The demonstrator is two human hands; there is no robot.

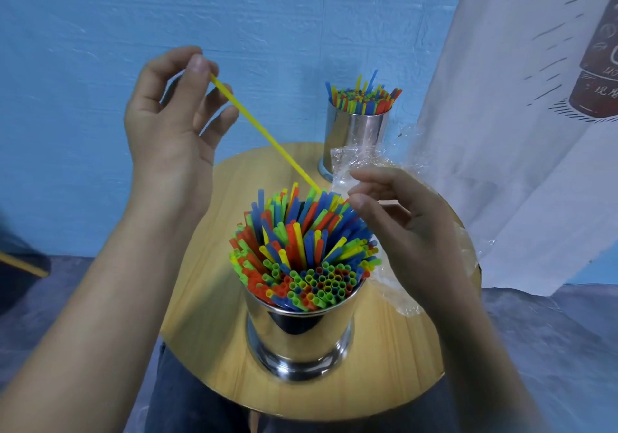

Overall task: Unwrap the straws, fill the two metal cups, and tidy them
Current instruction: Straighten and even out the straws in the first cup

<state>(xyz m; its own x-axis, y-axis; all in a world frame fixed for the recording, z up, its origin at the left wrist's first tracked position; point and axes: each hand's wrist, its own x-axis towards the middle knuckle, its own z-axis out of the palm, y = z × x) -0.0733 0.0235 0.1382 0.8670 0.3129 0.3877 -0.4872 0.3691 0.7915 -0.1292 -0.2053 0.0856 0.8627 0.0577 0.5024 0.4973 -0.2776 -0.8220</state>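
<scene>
My left hand (174, 111) pinches the upper end of a yellow straw (264, 135) between thumb and fingers; its lower end reaches the clear plastic wrapper (361, 161). My right hand (411, 228) holds that crumpled wrapper, which trails down past the palm to the table. Below both hands stands the near metal cup (301, 335), packed with fanned-out red, blue, green and yellow straws (304, 255). The far metal cup (354, 135), also full of coloured straws, stands at the table's back edge, partly behind the wrapper.
Both cups stand on a small round wooden table (207, 299) over my lap. A blue wall lies behind it. A white printed cloth (521, 125) hangs at the right, close to the table edge. Grey floor covering shows on both sides.
</scene>
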